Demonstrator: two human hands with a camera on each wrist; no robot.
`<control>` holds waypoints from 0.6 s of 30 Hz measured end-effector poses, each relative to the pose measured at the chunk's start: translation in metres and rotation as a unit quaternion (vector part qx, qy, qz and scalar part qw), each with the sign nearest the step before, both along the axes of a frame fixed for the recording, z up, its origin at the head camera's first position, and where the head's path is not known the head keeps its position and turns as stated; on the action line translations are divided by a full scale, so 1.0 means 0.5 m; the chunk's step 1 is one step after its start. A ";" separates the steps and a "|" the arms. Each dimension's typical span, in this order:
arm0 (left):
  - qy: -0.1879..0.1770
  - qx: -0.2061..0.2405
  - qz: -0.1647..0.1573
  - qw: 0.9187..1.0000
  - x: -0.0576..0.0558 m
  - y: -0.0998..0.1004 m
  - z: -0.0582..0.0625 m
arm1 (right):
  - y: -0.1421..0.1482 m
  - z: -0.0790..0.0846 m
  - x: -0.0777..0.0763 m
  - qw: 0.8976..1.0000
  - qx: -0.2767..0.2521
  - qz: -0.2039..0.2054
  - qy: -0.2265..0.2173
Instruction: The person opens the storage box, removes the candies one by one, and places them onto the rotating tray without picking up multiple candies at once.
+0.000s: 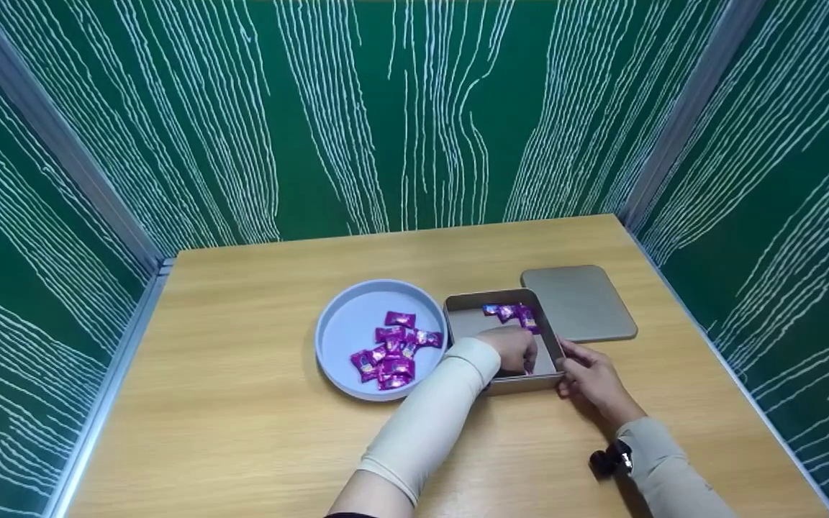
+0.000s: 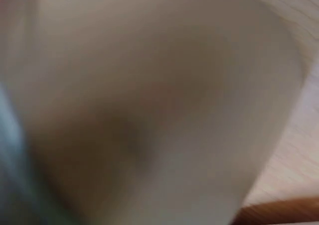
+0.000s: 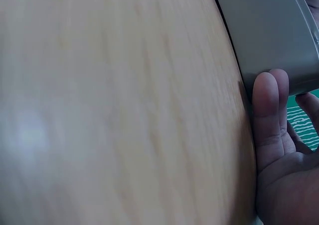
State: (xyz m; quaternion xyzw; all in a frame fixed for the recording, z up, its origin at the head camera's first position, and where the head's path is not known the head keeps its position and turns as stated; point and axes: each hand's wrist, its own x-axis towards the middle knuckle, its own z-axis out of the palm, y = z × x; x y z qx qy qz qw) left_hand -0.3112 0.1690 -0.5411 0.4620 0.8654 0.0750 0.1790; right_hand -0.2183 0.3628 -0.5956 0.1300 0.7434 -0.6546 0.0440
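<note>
My left hand (image 1: 514, 347) reaches down into an open square metal tin (image 1: 522, 385), fingers bent, pinching a purple wrapped candy (image 1: 528, 372) at the near wall; only a sliver of it shows. Against the tin's far wall lie a few more purple candies (image 1: 508, 311). With my right hand (image 1: 593, 378) I hold the tin's near right corner. In the right wrist view, fingertips (image 3: 265, 93) press on the outer wall. To the left, a round pale blue tray (image 1: 342, 338) carries several purple candies (image 1: 394, 367). A sleeve fills most of the left wrist view.
The flat metal lid (image 1: 580, 302) lies on the wooden table (image 1: 242, 432), behind and right of the tin. Green panels (image 1: 414, 129) with white lines enclose the table at the back and sides. A dark wrist device (image 1: 610, 459) sits on my right sleeve.
</note>
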 end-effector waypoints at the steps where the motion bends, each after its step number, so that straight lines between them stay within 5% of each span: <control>1: 0.004 -0.002 0.003 1.000 0.001 -0.001 0.000 | 0.000 0.000 0.000 1.000 0.000 0.000 -0.002; 18: 0.003 -0.034 0.027 0.999 0.016 -0.011 0.006 | -0.005 0.002 0.000 1.000 -0.010 0.001 0.006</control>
